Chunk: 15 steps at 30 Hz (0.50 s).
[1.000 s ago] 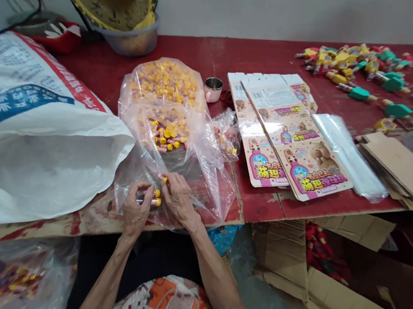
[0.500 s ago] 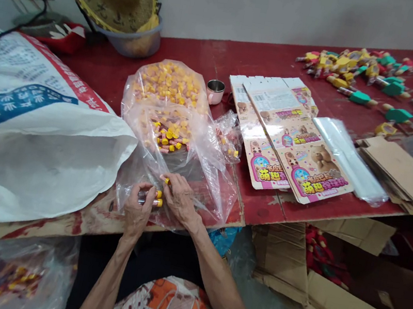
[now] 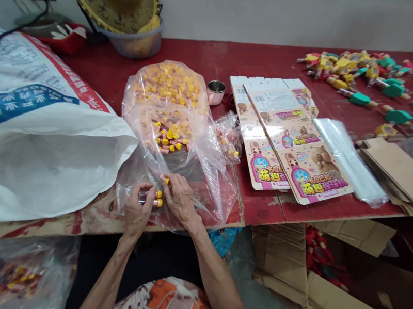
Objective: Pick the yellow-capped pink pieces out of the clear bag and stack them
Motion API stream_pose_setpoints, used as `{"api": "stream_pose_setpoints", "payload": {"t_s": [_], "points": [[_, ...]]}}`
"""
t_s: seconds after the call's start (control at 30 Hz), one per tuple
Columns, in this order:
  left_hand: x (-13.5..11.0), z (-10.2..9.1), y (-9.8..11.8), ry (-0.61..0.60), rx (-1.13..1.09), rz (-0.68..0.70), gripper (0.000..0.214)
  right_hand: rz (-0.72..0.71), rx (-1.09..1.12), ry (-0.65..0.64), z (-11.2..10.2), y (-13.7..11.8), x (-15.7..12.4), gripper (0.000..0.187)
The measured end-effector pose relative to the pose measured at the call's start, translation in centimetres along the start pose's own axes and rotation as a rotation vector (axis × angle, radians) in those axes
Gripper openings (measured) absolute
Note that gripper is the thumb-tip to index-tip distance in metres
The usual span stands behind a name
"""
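Observation:
Both hands work at the near edge of the red table point(image 3: 284, 62), on top of a crumpled clear plastic bag point(image 3: 207, 175). My left hand point(image 3: 137, 210) is closed around a small bundle of yellow-capped tubes point(image 3: 153, 198). My right hand point(image 3: 180, 200) pinches another yellow-capped tube point(image 3: 165, 180) just above that bundle. Farther back, the open bag holds a heap of the same tubes point(image 3: 170, 138), and behind it lies a sealed bag of yellow pieces point(image 3: 168, 83).
A big white woven sack point(image 3: 33, 132) fills the left side. Printed packaging cards point(image 3: 290, 141), clear sleeves point(image 3: 347, 156) and brown cardboard blanks point(image 3: 403, 170) lie to the right, with colourful toys point(image 3: 361, 69) beyond. A small metal cup point(image 3: 215, 91) stands mid-table. Open cartons point(image 3: 328, 278) sit below.
The hands hold the same grip on the tubes. Only the camera has shifted slightly, so the scene sits a little lower and to the right.

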<state>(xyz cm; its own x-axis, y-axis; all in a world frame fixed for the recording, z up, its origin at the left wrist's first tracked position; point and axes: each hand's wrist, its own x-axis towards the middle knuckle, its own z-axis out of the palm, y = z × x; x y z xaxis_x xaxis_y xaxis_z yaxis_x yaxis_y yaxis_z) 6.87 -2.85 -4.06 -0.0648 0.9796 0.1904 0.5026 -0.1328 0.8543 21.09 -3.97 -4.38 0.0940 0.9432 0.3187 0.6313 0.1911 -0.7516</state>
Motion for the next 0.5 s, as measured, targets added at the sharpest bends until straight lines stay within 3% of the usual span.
{"api": "stream_pose_setpoints", "payload": {"t_s": [0.5], "points": [[-0.02,0.04,-0.21,-0.019,-0.031,-0.022,0.037,0.0,0.006,-0.001,-0.04,0.06,-0.05,0.024]]}}
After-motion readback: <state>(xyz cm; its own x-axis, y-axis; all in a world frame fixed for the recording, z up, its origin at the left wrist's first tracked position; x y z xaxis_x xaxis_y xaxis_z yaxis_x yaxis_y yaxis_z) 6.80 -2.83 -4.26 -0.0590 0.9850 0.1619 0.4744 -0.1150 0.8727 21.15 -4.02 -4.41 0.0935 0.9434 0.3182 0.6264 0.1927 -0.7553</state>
